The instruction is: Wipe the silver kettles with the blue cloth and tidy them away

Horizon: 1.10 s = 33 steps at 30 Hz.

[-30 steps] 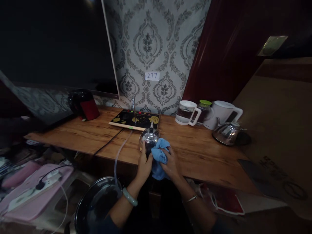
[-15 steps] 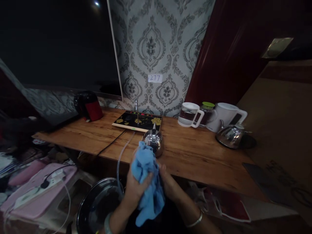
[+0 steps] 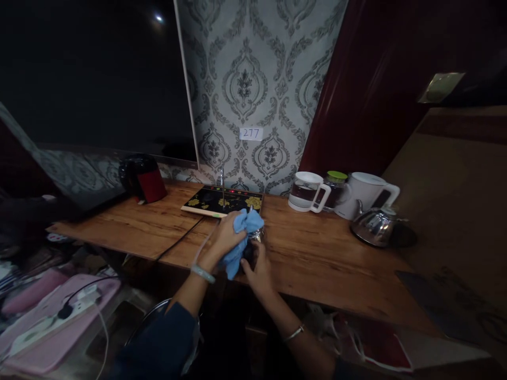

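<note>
A small shiny steel kettle [image 3: 259,235] stands near the front edge of the wooden table, mostly hidden by cloth and hands. My left hand [image 3: 225,237] is closed on a blue cloth [image 3: 249,220], which lies over the kettle's upper left side and hangs down toward the table edge. From the right, my right hand [image 3: 260,273] grips the kettle's dark handle [image 3: 248,251], thumb on the near side. Only the tip of the spout shows above the cloth.
Behind the kettle lies a black flowered tea stove panel [image 3: 206,198] with a thin tap [image 3: 222,187]. A glass jug [image 3: 304,192], white kettle [image 3: 358,195] and second steel kettle [image 3: 372,227] stand at the right. A power strip [image 3: 51,322] rests on a pink stool at lower left.
Both hands have moved forward onto the kettle. The cloth, bunched between both hands before, is now in my left hand against the kettle, and my right hand has taken the handle.
</note>
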Each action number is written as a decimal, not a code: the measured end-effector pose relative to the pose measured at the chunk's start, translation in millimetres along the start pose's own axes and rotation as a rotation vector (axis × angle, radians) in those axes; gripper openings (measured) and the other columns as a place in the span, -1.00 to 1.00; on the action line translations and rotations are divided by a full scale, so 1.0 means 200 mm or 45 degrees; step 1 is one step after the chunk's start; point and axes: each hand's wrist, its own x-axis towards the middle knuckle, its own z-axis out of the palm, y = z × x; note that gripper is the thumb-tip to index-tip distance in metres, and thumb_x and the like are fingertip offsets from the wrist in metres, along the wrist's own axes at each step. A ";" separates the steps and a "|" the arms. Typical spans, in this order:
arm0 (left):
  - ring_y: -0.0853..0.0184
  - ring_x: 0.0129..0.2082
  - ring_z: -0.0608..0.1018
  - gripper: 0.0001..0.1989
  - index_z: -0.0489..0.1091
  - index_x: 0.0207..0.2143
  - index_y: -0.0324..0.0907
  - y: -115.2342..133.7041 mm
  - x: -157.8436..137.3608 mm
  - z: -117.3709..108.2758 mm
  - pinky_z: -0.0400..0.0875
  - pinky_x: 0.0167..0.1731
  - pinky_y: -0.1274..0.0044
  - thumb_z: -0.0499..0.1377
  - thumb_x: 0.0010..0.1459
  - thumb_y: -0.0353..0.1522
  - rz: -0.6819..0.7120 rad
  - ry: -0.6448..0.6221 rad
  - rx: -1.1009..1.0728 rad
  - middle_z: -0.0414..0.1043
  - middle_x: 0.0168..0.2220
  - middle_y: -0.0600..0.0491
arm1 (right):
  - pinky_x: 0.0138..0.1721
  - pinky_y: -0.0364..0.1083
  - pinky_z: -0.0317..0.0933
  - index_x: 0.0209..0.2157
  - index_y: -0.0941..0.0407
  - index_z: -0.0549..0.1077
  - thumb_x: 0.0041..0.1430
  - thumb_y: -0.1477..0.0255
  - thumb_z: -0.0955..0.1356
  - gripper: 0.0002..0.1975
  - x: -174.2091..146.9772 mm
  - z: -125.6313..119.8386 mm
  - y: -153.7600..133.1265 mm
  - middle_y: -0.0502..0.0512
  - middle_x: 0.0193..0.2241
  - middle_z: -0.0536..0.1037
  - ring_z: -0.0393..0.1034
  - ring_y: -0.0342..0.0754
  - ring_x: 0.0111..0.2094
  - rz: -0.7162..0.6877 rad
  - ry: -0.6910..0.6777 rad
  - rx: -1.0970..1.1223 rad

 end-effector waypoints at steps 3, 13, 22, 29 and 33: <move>0.14 -0.12 0.52 -0.80 0.47 -0.27 -0.15 -0.02 -0.03 0.06 0.40 0.04 0.29 0.18 -0.02 -0.40 0.001 0.045 0.150 0.51 -0.22 -0.03 | 0.09 0.16 0.37 0.20 0.09 0.19 0.17 0.44 0.27 -0.46 -0.02 0.05 0.03 0.32 0.09 0.50 0.47 0.15 0.07 -0.046 0.032 -0.048; 0.14 -0.13 0.59 -0.66 0.49 -0.15 -0.19 -0.15 -0.41 0.02 0.48 -0.05 0.32 0.22 0.05 -0.21 -0.359 0.243 -0.268 0.58 -0.17 -0.07 | -0.03 0.12 0.45 0.19 0.07 0.24 0.15 0.42 0.30 -0.45 0.00 -0.01 0.06 0.23 -0.03 0.61 0.59 0.14 -0.09 0.015 -0.037 -0.086; 0.11 -0.07 0.59 -0.60 0.51 -0.15 -0.21 -0.03 -0.09 -0.17 0.45 0.04 0.31 0.28 -0.06 -0.22 -0.285 0.184 -0.224 0.60 -0.13 -0.05 | 0.06 0.08 0.37 0.11 0.03 0.35 0.13 0.49 0.28 -0.53 0.01 -0.18 0.08 0.11 -0.05 0.60 0.52 0.06 -0.02 -0.046 -0.076 -0.030; 0.12 -0.18 0.60 -0.68 0.51 -0.28 -0.23 -0.08 0.07 -0.06 0.47 -0.03 0.34 0.26 -0.12 -0.26 -0.356 -0.052 -0.343 0.60 -0.25 -0.04 | -0.02 0.03 0.36 0.04 0.05 0.34 0.29 0.26 0.25 -0.68 0.01 -0.12 0.07 0.15 -0.06 0.57 0.50 0.07 -0.04 -0.011 0.038 0.065; 0.14 -0.11 0.58 -0.66 0.49 -0.19 -0.22 -0.09 -0.11 -0.01 0.45 0.01 0.35 0.23 0.02 -0.20 -0.318 0.220 -0.409 0.59 -0.17 -0.05 | 0.01 0.02 0.32 0.01 0.06 0.35 0.29 0.22 0.26 -0.67 0.00 -0.11 0.05 0.15 -0.05 0.56 0.46 0.07 -0.01 0.042 0.068 0.180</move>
